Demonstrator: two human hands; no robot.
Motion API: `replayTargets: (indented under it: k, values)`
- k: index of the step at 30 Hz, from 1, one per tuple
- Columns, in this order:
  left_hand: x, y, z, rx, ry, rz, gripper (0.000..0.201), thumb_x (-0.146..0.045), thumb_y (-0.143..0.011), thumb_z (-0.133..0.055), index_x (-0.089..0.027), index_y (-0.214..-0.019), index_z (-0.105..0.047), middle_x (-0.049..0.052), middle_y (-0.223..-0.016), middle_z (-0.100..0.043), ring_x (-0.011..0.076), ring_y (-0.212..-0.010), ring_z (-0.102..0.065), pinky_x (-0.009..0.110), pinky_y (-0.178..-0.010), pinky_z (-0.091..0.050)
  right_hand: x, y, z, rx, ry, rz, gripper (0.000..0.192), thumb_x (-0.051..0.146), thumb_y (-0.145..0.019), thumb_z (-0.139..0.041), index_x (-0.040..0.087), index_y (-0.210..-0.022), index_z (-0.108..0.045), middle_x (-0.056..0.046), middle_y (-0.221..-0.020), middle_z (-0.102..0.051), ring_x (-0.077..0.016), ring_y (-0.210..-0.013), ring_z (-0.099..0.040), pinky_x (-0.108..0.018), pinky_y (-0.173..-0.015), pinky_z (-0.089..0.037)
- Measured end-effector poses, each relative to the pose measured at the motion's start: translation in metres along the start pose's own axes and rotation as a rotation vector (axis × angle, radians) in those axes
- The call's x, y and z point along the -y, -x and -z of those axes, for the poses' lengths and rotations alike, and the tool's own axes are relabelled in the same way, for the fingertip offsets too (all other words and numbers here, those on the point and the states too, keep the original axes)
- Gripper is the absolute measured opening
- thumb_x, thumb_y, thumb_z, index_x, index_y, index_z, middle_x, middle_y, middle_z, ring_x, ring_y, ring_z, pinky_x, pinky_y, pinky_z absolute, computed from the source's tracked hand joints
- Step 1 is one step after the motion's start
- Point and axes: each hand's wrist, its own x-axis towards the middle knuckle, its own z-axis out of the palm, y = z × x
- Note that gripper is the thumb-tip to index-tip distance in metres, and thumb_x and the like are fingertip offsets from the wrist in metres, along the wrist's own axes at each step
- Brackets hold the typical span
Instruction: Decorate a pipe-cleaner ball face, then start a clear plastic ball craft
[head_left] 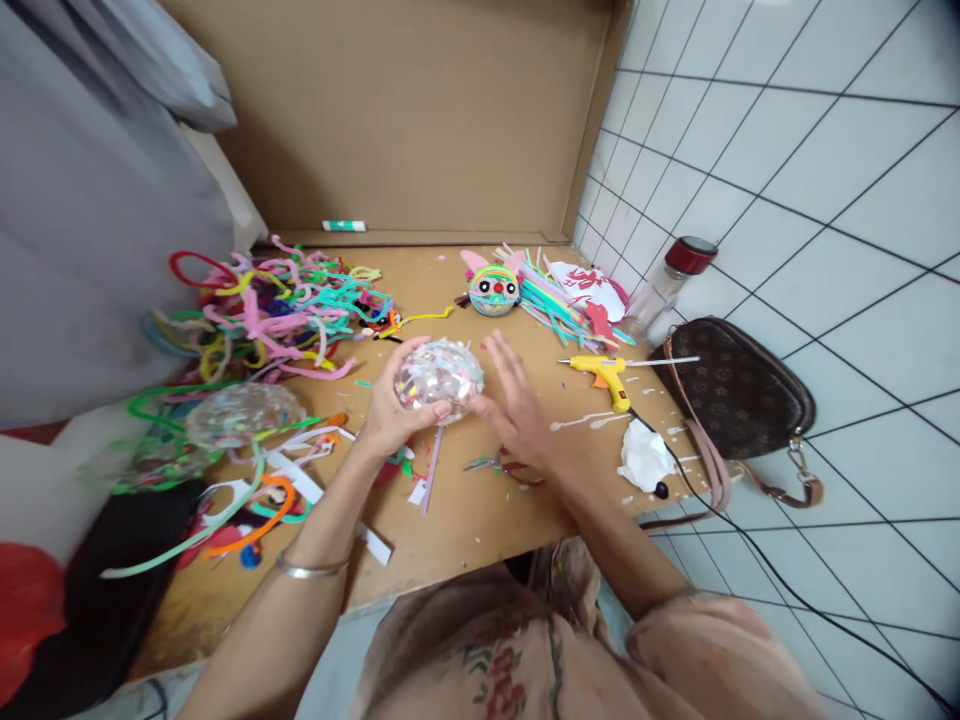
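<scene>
My left hand [394, 405] grips a clear, rounded ball [441, 375] with colourful bits inside, thumb along its near side and fingers round its left. At the ball's right side is my right hand [514, 405], fingers stretched out and apart, the thumb near or touching the surface. A thin lilac strip [433, 470] lies below the ball. Scissors [487, 464] rest partly under my right hand. Beyond the ball sits a decorated round figure [493, 288] with eyes, a red nose and pink ears.
Tangled pipe cleaners [262, 310] heap at the left, near another clear ball [244, 413]. Straight pipe cleaners [551, 300] lie at the back. On the right are a yellow glue gun [611, 378] with its cord, crumpled white paper [645, 455], a brown handbag [742, 385] and a red-lidded bottle [675, 275].
</scene>
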Motion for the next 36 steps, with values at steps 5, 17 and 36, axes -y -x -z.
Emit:
replayTargets:
  k: [5, 17, 36]
  values:
    - [-0.001, 0.0, 0.0, -0.003, 0.036, 0.031, 0.095, -0.066, -0.051, -0.084, -0.02, -0.13, -0.057, 0.011, -0.125, -0.064, 0.03, -0.109, -0.064, 0.041, -0.096, -0.055, -0.039, 0.019, 0.064, -0.32, 0.548, -0.352, 0.062, 0.057, -0.096, -0.043, 0.011, -0.136, -0.054, -0.024, -0.138, -0.057, -0.0385, -0.135, -0.051, -0.061, -0.112, -0.039]
    - [-0.001, 0.0, -0.007, 0.065, 0.049, 0.065, 0.098, -0.064, -0.05, -0.085, -0.018, -0.132, -0.056, 0.013, -0.128, -0.064, 0.0316, -0.115, -0.064, 0.044, -0.103, -0.051, -0.079, 0.003, 0.111, -0.098, 0.914, -0.994, 0.054, 0.052, -0.083, -0.063, 0.008, -0.112, -0.07, -0.028, -0.115, -0.072, -0.037, -0.108, -0.071, -0.04, -0.084, -0.053]
    - [0.007, -0.007, 0.016, 0.299, 0.293, 0.207, 0.099, -0.057, -0.045, -0.091, -0.019, -0.131, -0.061, 0.013, -0.126, -0.067, 0.0314, -0.109, -0.066, 0.042, -0.098, -0.053, -0.018, -0.059, 0.026, -0.44, 0.352, -0.087, 0.026, 0.047, -0.069, -0.055, 0.027, -0.077, -0.04, -0.001, -0.069, -0.054, -0.021, -0.065, -0.056, -0.037, -0.066, -0.051]
